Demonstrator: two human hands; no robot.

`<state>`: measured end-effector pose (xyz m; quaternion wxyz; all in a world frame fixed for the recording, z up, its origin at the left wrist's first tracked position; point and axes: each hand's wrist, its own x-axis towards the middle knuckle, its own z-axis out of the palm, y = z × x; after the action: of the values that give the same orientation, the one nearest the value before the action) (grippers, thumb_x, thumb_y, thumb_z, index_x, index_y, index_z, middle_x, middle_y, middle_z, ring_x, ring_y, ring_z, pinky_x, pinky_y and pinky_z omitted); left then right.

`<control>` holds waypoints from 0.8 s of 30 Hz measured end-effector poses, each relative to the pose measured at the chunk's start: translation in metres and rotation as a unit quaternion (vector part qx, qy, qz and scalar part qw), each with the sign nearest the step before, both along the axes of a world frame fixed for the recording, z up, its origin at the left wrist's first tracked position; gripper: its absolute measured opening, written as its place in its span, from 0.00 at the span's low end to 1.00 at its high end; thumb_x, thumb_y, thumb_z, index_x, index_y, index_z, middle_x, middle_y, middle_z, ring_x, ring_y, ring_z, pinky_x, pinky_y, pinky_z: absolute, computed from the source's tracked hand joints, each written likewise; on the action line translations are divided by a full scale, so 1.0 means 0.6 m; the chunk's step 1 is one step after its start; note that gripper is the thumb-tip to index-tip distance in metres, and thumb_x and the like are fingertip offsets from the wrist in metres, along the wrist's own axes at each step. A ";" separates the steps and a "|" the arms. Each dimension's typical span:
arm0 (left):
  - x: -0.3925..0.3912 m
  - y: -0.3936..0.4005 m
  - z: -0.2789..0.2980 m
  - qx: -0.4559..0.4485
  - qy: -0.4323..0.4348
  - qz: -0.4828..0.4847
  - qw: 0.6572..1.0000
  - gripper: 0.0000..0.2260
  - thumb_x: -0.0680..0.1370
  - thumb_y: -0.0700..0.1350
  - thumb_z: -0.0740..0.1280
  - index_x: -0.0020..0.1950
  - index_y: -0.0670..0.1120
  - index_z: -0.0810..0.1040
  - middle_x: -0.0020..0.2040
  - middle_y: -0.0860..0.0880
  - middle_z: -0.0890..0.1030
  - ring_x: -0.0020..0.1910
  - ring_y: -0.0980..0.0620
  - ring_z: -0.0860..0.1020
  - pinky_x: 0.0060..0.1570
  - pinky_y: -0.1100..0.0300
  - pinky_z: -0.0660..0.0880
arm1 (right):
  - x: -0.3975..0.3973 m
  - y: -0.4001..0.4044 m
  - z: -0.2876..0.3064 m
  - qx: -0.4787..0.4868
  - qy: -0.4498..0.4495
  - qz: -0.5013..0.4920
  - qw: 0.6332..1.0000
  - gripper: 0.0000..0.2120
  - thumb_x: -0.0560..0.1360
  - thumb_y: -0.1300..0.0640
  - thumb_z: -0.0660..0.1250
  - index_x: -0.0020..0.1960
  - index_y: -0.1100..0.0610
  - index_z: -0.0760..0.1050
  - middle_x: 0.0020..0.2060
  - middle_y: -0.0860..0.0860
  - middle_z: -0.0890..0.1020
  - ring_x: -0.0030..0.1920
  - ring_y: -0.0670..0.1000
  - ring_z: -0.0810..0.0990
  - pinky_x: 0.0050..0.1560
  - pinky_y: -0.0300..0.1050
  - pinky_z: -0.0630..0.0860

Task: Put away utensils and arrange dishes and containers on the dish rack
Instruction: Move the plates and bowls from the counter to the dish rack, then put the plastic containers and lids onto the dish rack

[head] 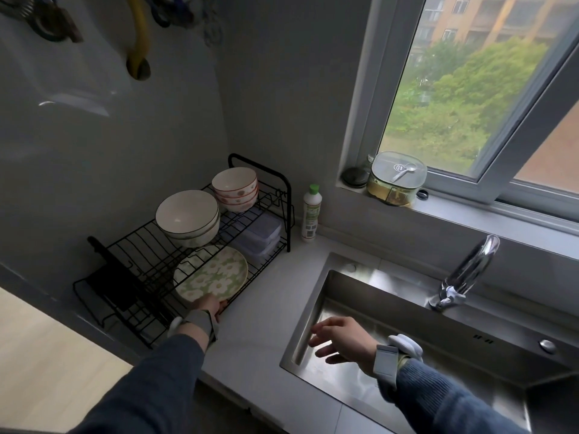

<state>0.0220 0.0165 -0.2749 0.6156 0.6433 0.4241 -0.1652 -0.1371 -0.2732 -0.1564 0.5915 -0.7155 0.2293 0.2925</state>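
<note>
The left hand (208, 305) grips the near rim of a green plate with white flowers (210, 275), fingers closed on its lower edge; the fingertips are mostly hidden behind the rim and a grey wrist strap. The plate stands tilted in the lower tier of the black wire dish rack (138, 264), near its front right edge, its patterned face turned up and toward the right, its rim running from near left to far right. The far part of the plate is partly crossed by the wires of the upper shelf.

The right hand (341, 338) hovers over the left part of the steel sink (407, 296), palm down, fingers spread loosely and pointing left, holding nothing.

On the rack's upper shelf sit a stack of plain white bowls (188, 218) to the left and a stack of red-patterned bowls (235, 189) farther back to the right, all mouth up. Under the shelf at the far right lie stacked clear plastic containers (261, 234), blurred by the wires. A dark flat object on the rack's near left end is too dim to identify. A white bottle with a green cap (311, 213) stands upright on the counter just right of the rack.
</note>
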 end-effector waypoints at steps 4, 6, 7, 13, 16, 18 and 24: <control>0.009 0.008 -0.005 -0.007 0.007 0.004 1.000 0.11 0.85 0.40 0.53 0.57 0.41 0.75 0.44 0.43 0.80 0.34 0.50 0.72 0.26 0.63 0.60 | 0.002 -0.004 0.001 -0.004 0.002 0.003 1.000 0.10 0.78 0.61 0.64 0.57 0.60 0.80 0.46 0.54 0.88 0.39 0.51 0.84 0.41 0.43 0.79; 0.012 0.012 -0.011 -0.022 0.007 0.006 1.000 0.13 0.84 0.42 0.55 0.60 0.41 0.77 0.49 0.42 0.81 0.37 0.48 0.73 0.30 0.62 0.62 | 0.004 -0.006 -0.001 -0.006 0.002 0.006 1.000 0.10 0.78 0.61 0.65 0.57 0.59 0.80 0.46 0.53 0.88 0.40 0.51 0.84 0.41 0.43 0.79; 0.012 0.011 -0.011 -0.025 0.009 0.008 1.000 0.12 0.84 0.42 0.56 0.59 0.41 0.78 0.46 0.43 0.80 0.36 0.48 0.73 0.32 0.61 0.63 | 0.005 -0.007 -0.001 -0.008 0.003 0.008 1.000 0.10 0.78 0.61 0.64 0.57 0.59 0.80 0.45 0.53 0.88 0.40 0.51 0.85 0.41 0.43 0.80; 0.009 0.005 -0.014 -0.038 0.028 -0.009 0.999 0.20 0.86 0.46 0.54 0.71 0.34 0.71 0.70 0.37 0.75 0.57 0.44 0.76 0.60 0.49 0.73 | 0.010 -0.014 -0.009 -0.020 0.003 0.012 1.000 0.10 0.79 0.60 0.64 0.57 0.59 0.80 0.46 0.53 0.88 0.40 0.51 0.85 0.41 0.43 0.80; -0.008 -0.008 -0.017 0.052 0.029 -0.028 0.998 0.28 0.84 0.58 0.55 0.72 0.36 0.73 0.69 0.35 0.76 0.66 0.38 0.77 0.69 0.43 0.69 | 0.009 -0.019 -0.015 -0.029 0.003 0.010 1.000 0.09 0.79 0.60 0.64 0.56 0.59 0.80 0.46 0.54 0.88 0.40 0.51 0.85 0.41 0.43 0.80; -0.030 -0.030 -0.002 0.085 0.003 -0.063 0.994 0.29 0.81 0.61 0.60 0.70 0.40 0.73 0.67 0.37 0.77 0.66 0.37 0.77 0.67 0.43 0.71 | 0.004 -0.023 -0.020 -0.046 0.002 0.011 0.999 0.09 0.79 0.60 0.64 0.56 0.60 0.80 0.46 0.54 0.88 0.39 0.51 0.85 0.39 0.42 0.79; -0.158 -0.136 0.067 0.265 -0.046 -0.484 0.833 0.18 0.72 0.59 0.67 0.55 0.50 0.72 0.51 0.51 0.78 0.46 0.51 0.77 0.45 0.54 0.75 | -0.054 -0.051 -0.057 -0.187 -0.011 0.065 0.980 0.08 0.74 0.61 0.64 0.46 0.52 0.80 0.43 0.51 0.88 0.35 0.48 0.84 0.34 0.39 0.79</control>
<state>-0.0730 -0.0653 -0.2345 0.2825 0.9115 0.0572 -0.2933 -0.1697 -0.3039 -0.1904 0.4297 -0.8300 0.2263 0.2744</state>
